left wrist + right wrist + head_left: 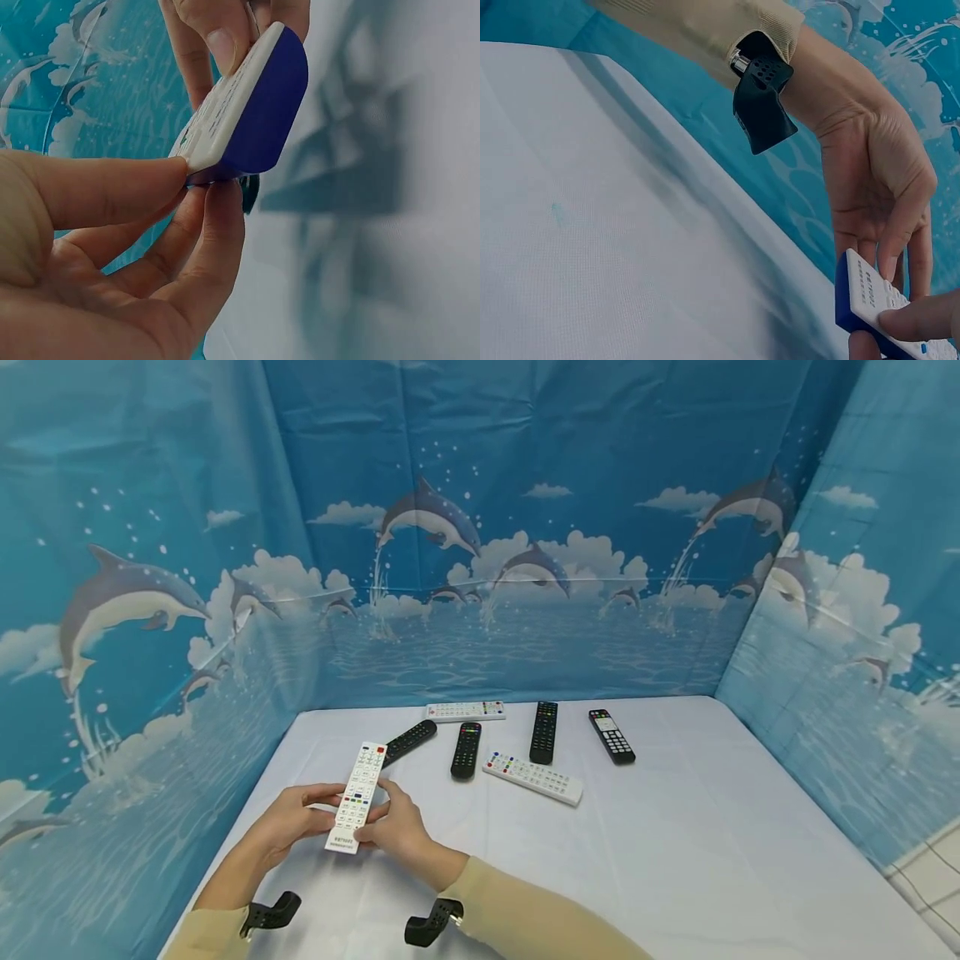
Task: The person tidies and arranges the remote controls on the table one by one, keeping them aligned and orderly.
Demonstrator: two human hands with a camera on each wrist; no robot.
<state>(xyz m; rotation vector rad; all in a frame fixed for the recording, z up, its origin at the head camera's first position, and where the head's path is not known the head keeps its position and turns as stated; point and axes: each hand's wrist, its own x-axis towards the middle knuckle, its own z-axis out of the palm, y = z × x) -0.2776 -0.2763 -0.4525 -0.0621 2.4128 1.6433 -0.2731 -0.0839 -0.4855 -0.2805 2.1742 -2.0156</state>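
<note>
Both hands (pixel 348 827) gripping white remote (pixel 358 796), table edge (pixel 225 852) near

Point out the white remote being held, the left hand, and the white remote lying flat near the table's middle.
held white remote (pixel 358 797), head view, middle of its button face
left hand (pixel 288 820), head view, back of the hand
flat white remote (pixel 532 778), head view, centre of its keypad

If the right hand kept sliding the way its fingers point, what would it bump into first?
The right hand points leftward across the white remote it holds, so it would probably meet the left hand first, which grips the same remote from the other side.
</note>
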